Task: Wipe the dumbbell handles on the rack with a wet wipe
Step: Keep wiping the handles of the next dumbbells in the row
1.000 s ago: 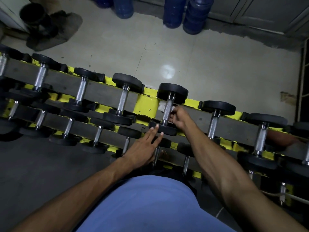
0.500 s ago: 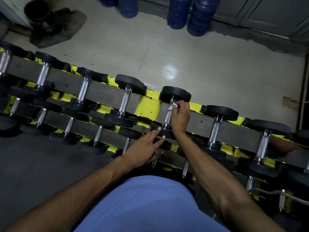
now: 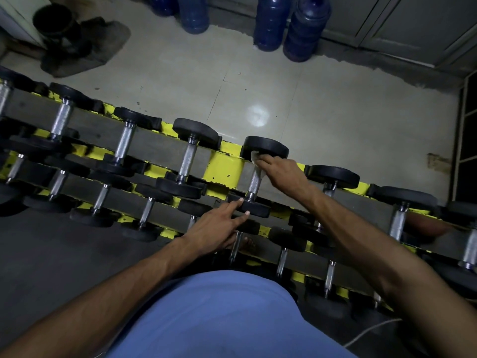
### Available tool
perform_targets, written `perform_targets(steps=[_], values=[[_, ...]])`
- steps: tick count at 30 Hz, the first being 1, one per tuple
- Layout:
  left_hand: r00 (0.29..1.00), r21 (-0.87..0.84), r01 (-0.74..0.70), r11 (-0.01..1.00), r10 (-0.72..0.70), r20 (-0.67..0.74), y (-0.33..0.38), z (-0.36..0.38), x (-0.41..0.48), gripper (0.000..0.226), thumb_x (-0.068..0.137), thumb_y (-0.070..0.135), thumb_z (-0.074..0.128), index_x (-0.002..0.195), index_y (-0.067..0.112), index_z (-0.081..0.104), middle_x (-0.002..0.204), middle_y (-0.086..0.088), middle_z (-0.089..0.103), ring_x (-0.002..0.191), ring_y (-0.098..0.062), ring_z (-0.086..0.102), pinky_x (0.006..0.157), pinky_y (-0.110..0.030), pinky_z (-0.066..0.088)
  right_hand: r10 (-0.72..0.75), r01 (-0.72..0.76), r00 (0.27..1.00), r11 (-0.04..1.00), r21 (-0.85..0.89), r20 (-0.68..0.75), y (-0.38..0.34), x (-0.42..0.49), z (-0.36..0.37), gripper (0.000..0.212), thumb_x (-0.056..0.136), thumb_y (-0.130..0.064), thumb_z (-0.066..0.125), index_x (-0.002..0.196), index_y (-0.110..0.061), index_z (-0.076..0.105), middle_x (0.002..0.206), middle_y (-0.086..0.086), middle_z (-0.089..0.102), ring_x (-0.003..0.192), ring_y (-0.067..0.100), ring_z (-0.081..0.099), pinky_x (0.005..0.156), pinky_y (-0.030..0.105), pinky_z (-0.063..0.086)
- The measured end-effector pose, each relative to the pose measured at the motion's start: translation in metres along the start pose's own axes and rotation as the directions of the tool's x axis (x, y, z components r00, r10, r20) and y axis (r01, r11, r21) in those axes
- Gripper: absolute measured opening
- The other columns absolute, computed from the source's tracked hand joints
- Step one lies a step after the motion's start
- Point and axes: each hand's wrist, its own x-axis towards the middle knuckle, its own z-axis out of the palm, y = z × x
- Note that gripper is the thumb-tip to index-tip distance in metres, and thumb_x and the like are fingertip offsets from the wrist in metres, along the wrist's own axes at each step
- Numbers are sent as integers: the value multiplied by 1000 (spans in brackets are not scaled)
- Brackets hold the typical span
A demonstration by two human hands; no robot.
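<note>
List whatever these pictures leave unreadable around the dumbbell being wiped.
Head view only:
- far end of the handle: covered by the right hand and wet wipe.
- lower-tier dumbbell beneath the left hand: mostly hidden by it.
- rightmost dumbbell: cut off by the frame edge.
- how clean the handle is: too dim to tell.

Blue water jugs [image 3: 268,24] stand on the tiled floor [image 3: 335,112] near a dark mat [image 3: 103,47].

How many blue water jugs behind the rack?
4 water jugs: a left pair and a right pair at the frame's top; more may lie beyond it.
</note>
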Motion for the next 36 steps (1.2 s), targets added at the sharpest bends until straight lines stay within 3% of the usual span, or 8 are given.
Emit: perform_targets(steps=[3, 7, 11, 16, 21, 25, 31, 36], values=[[1000, -2, 7, 1000, -7, -10, 2, 0, 0, 69, 101, 34, 61, 162, 23, 31, 169, -16, 15, 146, -31, 38, 113, -45, 47, 47, -49, 998, 998, 51, 48, -15, 1, -5, 49, 88, 1, 60, 133, -18, 60, 136, 0, 60, 96, 29, 66, 63, 38, 55], [1000, -4, 23, 1000, -23, -1, 5, -1, -1, 69, 101, 34, 61, 163, 22, 31, 170, -16, 14, 147, -31, 37, 114, -44, 46, -238, 237, 934, 971, 37, 267, -37, 7, -14, 35, 94, -9, 60, 127, -17, 62, 126, 2, 64, 99, 26, 67, 67, 35, 53], [1000, -8, 27, 1000, -27, 1, 7, -4, -1, 68, 103, 32, 58, 163, 22, 29, 171, -15, 11, 150, -30, 32, 115, -43, 43, 76, -61, 982, 994, -93, 171, -18, 26, -29, 37, 90, -3, 57, 126, -12, 58, 122, 5, 64, 88, 31, 70, 56, 36, 46], [999, -4, 40, 999, -40, 18, 12, -7, -2, 67, 104, 33, 55, 164, 21, 28, 171, -15, 10, 149, -30, 32, 116, -43, 42, -178, 180, 855, 983, 42, 487, -53, 26, -27, 18, 97, -16, 59, 114, -15, 67, 107, 5, 70, 95, 27, 68, 66, 31, 44], [999, -27, 43, 999, -43, 3, 12, -10, -4, 66, 104, 33, 55, 163, 20, 29, 171, -14, 10, 150, -30, 32, 116, -43, 42, 56, -30, 943, 996, -85, 329, -35, 43, -38, 20, 91, -8, 61, 108, -15, 68, 107, 4, 70, 90, 29, 68, 61, 32, 43], [999, -34, 44, 998, -44, 2, 14, -10, -4, 65, 104, 33, 54, 163, 20, 30, 171, -14, 11, 147, -30, 34, 114, -43, 42, -133, 53, 798, 987, 151, 588, -64, 26, -25, 17, 94, -14, 63, 109, -14, 71, 100, 3, 70, 80, 20, 64, 65, 29, 49], [999, -48, 47, 998, -47, 6, 11, -9, -6, 66, 105, 34, 54, 164, 21, 28, 171, -14, 8, 148, -29, 34, 116, -43, 41, 189, -221, 923, 973, 61, 335, -48, 40, -38, 28, 87, 3, 61, 111, -7, 70, 108, 16, 69, 94, 35, 68, 75, 36, 52], [999, -37, 46, 998, -46, 10, 11, -10, -5, 66, 105, 34, 54, 164, 20, 28, 171, -14, 9, 146, -30, 35, 114, -43, 43, -107, -32, 829, 971, 237, 550, -64, 12, -27, 17, 87, 0, 62, 97, -12, 71, 88, 7, 67, 74, 25, 59, 63, 24, 42]])
